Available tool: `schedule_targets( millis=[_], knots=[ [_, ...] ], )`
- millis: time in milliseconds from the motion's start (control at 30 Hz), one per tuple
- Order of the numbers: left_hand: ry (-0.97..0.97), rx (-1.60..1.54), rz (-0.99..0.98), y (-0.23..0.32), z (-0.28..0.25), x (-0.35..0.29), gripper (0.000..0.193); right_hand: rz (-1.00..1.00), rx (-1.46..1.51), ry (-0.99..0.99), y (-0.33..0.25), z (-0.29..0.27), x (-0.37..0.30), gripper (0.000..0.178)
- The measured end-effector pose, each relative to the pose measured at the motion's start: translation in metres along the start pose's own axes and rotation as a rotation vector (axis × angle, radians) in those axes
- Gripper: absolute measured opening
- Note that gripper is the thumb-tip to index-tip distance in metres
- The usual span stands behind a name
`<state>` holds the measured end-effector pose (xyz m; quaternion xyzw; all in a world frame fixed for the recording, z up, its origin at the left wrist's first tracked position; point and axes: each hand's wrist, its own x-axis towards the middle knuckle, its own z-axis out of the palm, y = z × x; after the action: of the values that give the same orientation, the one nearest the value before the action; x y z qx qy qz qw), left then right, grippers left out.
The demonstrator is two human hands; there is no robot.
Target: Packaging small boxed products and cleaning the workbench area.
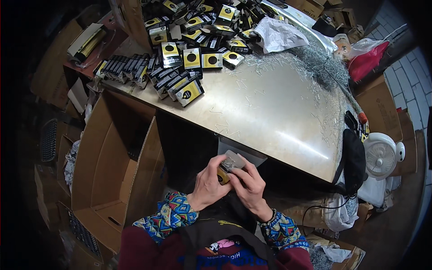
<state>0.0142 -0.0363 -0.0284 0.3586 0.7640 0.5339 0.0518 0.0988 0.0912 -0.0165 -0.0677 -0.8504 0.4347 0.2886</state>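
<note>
In front of my body, just below the table's near edge, I hold a small yellow-and-black box [222,177] with its end open. My left hand [209,182] is closed around one side of it. The fingers of my right hand [249,185] press on the other side and against the raised grey flap [234,159]. Thin silvery wire hooks [229,164] show at the open end; how far they fill the box is hidden by my fingers.
A metal-topped table [274,108] carries a heap of similar small boxes [193,58], a big pile of wire hooks [317,67] and a crumpled white bag [279,36]. Left stands an open cardboard carton [101,166]. A white fan [380,155] is at the right.
</note>
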Motion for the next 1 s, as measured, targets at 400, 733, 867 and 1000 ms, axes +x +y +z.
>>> schedule_targets(
  millis=[400,733,867,1000],
  knots=[
    [0.003,0.119,0.095,0.0,0.0,0.003,0.075,0.183,0.064,0.087,-0.002,0.003,0.009,0.021],
    [-0.072,0.17,-0.011,0.004,-0.003,0.009,0.068,0.418,0.405,0.029,-0.009,0.002,0.003,0.021],
    [-0.09,0.22,-0.158,0.011,-0.004,0.012,0.065,0.553,0.475,0.012,-0.017,0.002,0.006,0.024],
    [-0.153,0.287,-0.137,0.011,-0.004,0.009,0.063,0.61,0.318,-0.015,-0.021,0.0,0.011,0.024]
  ],
)
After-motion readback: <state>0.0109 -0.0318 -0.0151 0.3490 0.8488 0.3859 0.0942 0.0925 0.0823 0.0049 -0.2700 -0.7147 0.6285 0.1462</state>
